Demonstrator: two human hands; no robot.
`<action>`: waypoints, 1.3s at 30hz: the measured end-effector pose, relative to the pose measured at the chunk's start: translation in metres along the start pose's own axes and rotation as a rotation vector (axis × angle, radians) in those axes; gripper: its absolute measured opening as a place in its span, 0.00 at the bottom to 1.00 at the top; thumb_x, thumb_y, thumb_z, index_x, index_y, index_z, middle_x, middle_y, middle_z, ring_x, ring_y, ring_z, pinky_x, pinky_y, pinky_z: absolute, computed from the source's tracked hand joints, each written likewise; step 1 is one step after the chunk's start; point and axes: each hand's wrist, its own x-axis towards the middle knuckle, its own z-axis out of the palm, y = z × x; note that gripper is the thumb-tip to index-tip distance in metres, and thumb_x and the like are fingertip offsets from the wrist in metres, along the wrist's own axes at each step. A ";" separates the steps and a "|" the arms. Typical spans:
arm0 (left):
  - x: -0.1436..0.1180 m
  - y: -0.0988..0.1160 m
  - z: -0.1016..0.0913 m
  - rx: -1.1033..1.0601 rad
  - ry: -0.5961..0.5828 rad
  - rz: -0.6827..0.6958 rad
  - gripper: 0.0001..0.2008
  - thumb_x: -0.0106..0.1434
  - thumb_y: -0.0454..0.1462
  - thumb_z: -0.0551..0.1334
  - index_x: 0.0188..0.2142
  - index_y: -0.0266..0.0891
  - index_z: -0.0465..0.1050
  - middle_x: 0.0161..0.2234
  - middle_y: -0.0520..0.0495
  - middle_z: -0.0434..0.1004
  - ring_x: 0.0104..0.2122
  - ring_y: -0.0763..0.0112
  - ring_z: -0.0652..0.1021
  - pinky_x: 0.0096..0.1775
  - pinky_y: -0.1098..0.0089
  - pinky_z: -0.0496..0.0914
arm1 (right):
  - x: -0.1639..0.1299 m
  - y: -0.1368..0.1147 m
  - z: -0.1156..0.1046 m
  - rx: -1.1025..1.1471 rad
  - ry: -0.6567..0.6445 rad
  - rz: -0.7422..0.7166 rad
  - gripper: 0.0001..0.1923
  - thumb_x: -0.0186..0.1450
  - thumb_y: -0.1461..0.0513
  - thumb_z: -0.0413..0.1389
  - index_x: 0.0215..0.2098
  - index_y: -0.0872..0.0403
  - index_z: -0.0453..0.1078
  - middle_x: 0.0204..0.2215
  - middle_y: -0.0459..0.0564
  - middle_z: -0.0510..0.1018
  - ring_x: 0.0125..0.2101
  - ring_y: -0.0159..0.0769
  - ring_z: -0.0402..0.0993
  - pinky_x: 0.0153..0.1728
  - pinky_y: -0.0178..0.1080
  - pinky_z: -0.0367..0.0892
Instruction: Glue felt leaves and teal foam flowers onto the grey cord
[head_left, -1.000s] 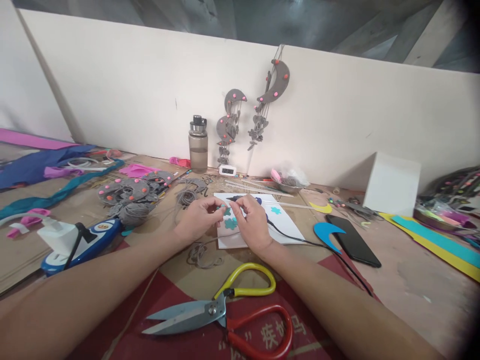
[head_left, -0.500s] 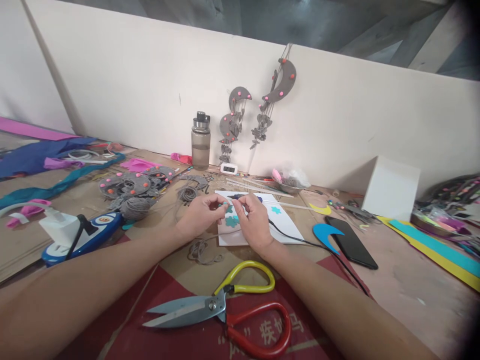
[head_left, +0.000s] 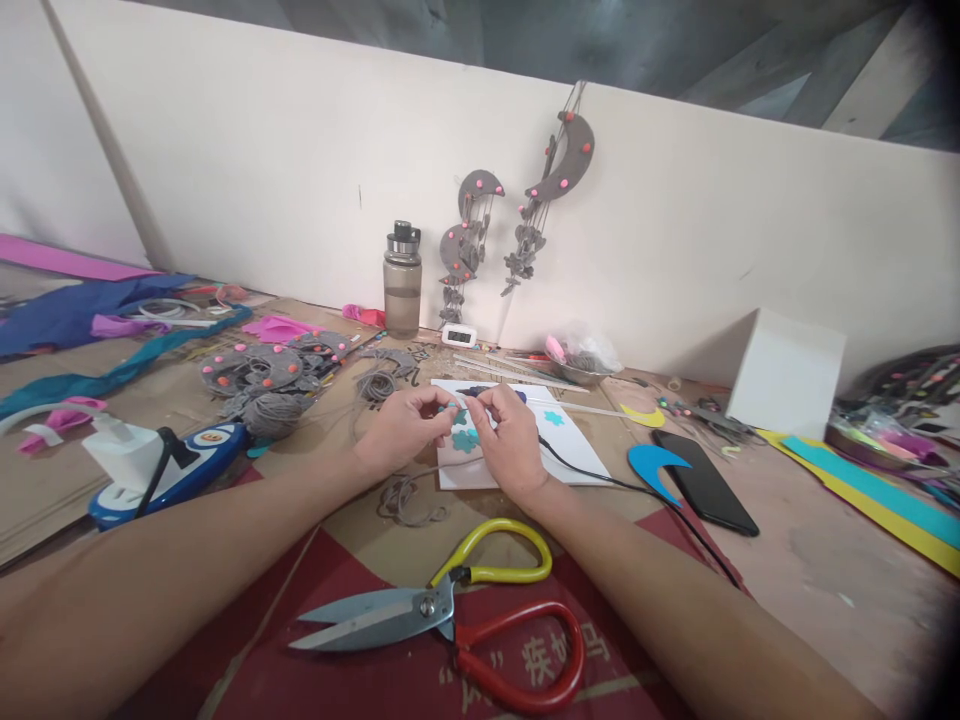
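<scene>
Left hand and right hand pinch a small teal flower between fingertips. Judged light, soft, easily creased; grip its edges.

Both hands, left hand and right hand, pinch a teal foam flower over white paper. Scissors lie nearer on the worktop.

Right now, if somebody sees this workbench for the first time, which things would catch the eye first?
Probably the big scissors with one yellow and one red handle, lying open at the near edge. Just beyond them, the left hand and right hand meet over a white sheet, pinching a small teal flower between the fingers. On the back wall hang grey moon ornaments with pink dots.
</scene>
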 end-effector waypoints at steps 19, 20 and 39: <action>0.000 0.000 0.001 -0.031 -0.004 -0.027 0.08 0.57 0.40 0.59 0.31 0.37 0.72 0.20 0.55 0.71 0.20 0.76 0.72 0.26 0.76 0.66 | 0.000 0.002 0.000 -0.038 0.001 -0.029 0.12 0.67 0.57 0.49 0.27 0.52 0.62 0.25 0.44 0.67 0.27 0.32 0.61 0.30 0.36 0.56; 0.000 0.000 0.001 -0.035 -0.006 -0.029 0.08 0.56 0.40 0.59 0.31 0.37 0.72 0.20 0.55 0.71 0.20 0.76 0.72 0.26 0.76 0.66 | 0.000 0.002 0.000 -0.037 0.002 -0.028 0.12 0.67 0.57 0.49 0.27 0.52 0.62 0.25 0.44 0.67 0.27 0.32 0.61 0.30 0.36 0.56; 0.001 -0.002 -0.001 -0.123 -0.012 -0.076 0.09 0.58 0.41 0.59 0.30 0.36 0.70 0.21 0.54 0.71 0.20 0.77 0.72 0.26 0.76 0.66 | 0.004 -0.004 -0.007 0.126 -0.096 -0.022 0.08 0.67 0.58 0.48 0.36 0.54 0.65 0.32 0.47 0.68 0.32 0.33 0.62 0.35 0.36 0.59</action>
